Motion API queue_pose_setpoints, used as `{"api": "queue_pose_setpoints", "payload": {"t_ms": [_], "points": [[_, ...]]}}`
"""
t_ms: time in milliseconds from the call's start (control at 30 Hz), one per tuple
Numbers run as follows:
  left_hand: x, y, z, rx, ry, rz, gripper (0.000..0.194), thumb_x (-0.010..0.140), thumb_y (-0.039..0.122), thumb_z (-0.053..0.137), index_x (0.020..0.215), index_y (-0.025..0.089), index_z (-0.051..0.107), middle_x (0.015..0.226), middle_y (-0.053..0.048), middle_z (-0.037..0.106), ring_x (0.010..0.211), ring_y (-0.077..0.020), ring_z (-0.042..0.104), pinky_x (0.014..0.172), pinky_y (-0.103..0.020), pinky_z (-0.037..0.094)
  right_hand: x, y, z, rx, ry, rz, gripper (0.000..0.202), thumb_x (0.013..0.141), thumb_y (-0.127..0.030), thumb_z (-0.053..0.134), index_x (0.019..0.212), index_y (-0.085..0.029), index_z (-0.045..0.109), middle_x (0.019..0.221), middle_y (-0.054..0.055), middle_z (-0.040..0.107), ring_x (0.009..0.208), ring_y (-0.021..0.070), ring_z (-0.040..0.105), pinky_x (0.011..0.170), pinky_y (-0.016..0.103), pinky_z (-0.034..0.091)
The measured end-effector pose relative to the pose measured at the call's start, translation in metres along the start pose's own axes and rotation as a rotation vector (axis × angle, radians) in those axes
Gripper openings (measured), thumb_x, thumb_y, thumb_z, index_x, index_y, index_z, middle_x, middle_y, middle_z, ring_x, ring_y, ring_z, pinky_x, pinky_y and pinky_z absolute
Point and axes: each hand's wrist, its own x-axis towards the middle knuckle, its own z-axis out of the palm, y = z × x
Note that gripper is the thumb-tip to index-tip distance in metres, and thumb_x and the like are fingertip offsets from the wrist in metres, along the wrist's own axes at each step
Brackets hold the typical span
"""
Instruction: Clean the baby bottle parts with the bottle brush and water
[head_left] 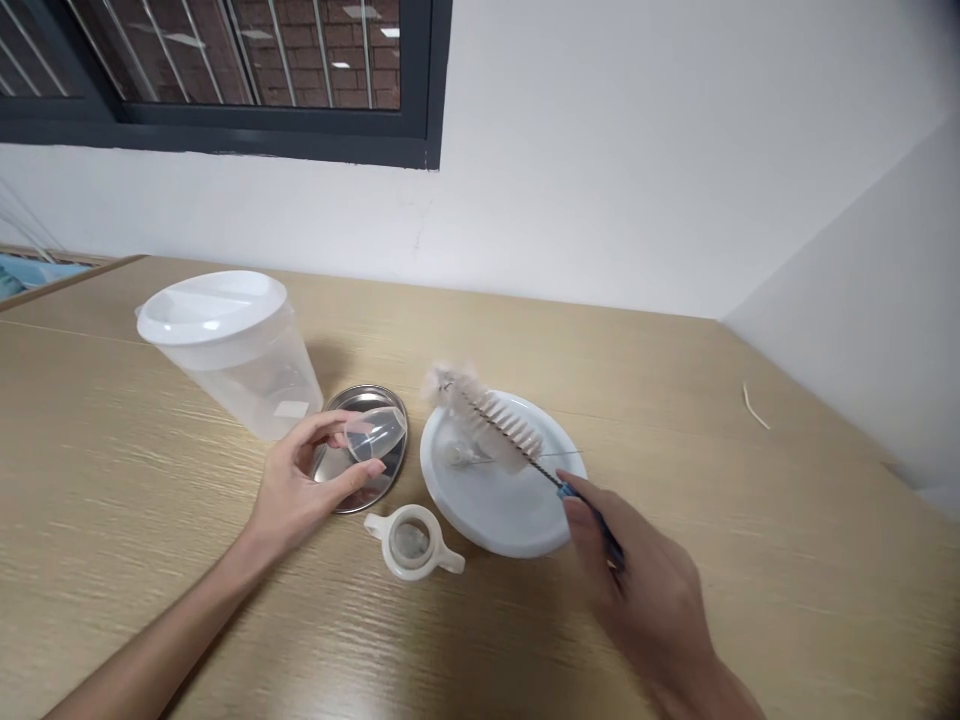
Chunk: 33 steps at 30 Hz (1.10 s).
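Between the thumb and fingers of my left hand (292, 490) is a small clear plastic cup (376, 433), tilted on its side above a round metal tray (382, 490). My right hand (645, 580) grips the dark blue handle of a bottle brush (495, 425). Its white bristles point up and left over a white plate (517, 515). A small whitish piece with a thin wire (459, 455) lies on the plate, partly behind the brush. In front of the tray sits a cream two-handled tea strainer (412, 542) with a mesh centre.
A translucent lidded pitcher (225, 345) stands at the left, behind my left hand. On the right of the wooden table (810, 560) lies a thin pale strip (754, 406). A white wall (585, 150) and a barred window (247, 60) border the far side.
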Motion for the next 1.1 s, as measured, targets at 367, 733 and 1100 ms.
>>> {"api": "queue_pose_setpoints", "payload": {"t_ms": [367,733,1100], "points": [[0.001,-0.004,0.000,0.059,0.050,0.067,0.052,0.069,0.038,0.094,0.114,0.022,0.075,0.100,-0.005,0.071,0.088,-0.0207,0.061,0.085,-0.038,0.050,-0.001,0.000,0.003,0.065,-0.002,-0.065,0.022,0.104,-0.019,0.054,0.122,-0.014,0.067,0.085,0.004,0.076,0.056,0.0091,0.067,0.052,0.018,0.050],[0.001,-0.001,-0.001,0.047,0.057,0.048,0.049,0.067,0.039,0.094,0.110,0.024,0.077,0.090,-0.002,0.069,0.083,-0.0198,0.059,0.082,-0.037,0.048,-0.003,-0.010,-0.001,0.105,0.000,-0.136,0.023,0.104,-0.016,0.053,0.124,-0.012,0.065,0.088,0.006,0.076,0.067,0.0114,0.072,0.060,0.019,0.054],[0.001,0.004,-0.001,0.072,0.067,0.040,0.047,0.069,0.042,0.092,0.111,0.024,0.080,0.097,-0.005,0.076,0.081,-0.0210,0.061,0.081,-0.039,0.051,0.000,-0.007,-0.003,0.037,0.034,-0.075,0.022,0.105,-0.019,0.052,0.122,-0.015,0.065,0.088,0.006,0.077,0.063,0.0118,0.071,0.057,0.020,0.053]]}}
